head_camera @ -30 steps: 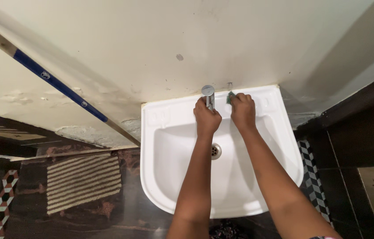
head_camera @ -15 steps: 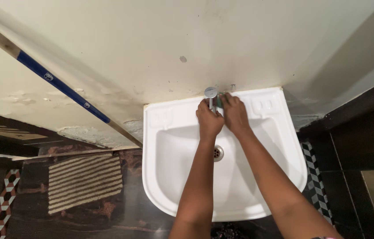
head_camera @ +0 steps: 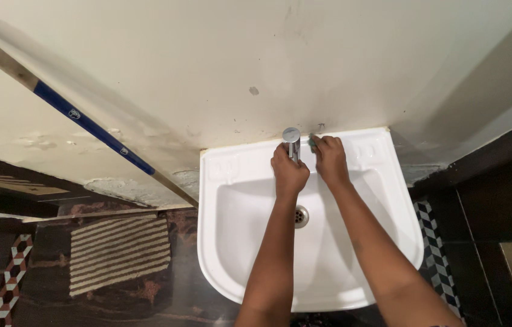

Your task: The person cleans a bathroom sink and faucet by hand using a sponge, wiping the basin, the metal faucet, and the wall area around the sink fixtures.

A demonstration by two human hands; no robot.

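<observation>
A white wall-mounted sink [head_camera: 238, 242] fills the middle of the view, with a metal drain [head_camera: 301, 215] in its bowl. A chrome tap [head_camera: 292, 137] rises at the sink's back rim. My left hand [head_camera: 289, 169] is wrapped around the tap's stem. My right hand [head_camera: 330, 158] presses a small green scrub pad [head_camera: 313, 143] on the back ledge just right of the tap; the pad is mostly hidden under my fingers.
A long stick with a blue band [head_camera: 92, 127] leans against the cream wall [head_camera: 207, 60] at the left. A striped mat [head_camera: 120, 254] lies on the dark floor left of the sink. Dark patterned tiles [head_camera: 437, 254] line the right side.
My right hand slid with the pad from the ledge to the tap's base, then a little back to the right. My left hand stayed on the tap.
</observation>
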